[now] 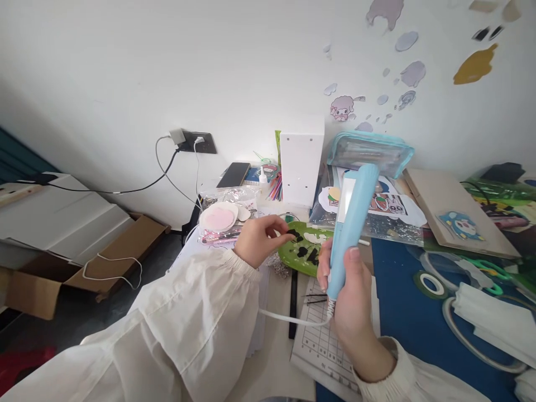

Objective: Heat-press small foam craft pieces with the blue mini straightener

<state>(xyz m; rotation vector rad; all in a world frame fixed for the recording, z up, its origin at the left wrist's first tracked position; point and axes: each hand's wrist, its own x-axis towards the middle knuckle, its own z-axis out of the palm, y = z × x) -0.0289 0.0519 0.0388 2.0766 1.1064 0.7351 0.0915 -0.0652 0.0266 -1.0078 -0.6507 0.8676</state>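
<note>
Blue tool (pixel 354 226) sits snug in my right hand (pixel 354 298); my left hand (pixel 258 240) pinches a black bit (pixel 297 235), with the green plate (pixel 288 258) between my hands.

A plain white wall (pixel 125 67) dotted with flat, coloured stickers (pixel 412 73) rises beyond the left fingers (pixel 280 242); dark grey floor (pixel 121 318) lies left of them, blue-surfaced worktop (pixel 393 301) right.

I cannot tell what the small dark piece (pixel 297 237) by the fingertips of the left hand (pixel 262 239) is or read the gridded sheet (pixel 315 341), the right hand (pixel 352 301) hides part of the blue device (pixel 355 223), and the left edge crops a red object (pixel 20 365).
</note>
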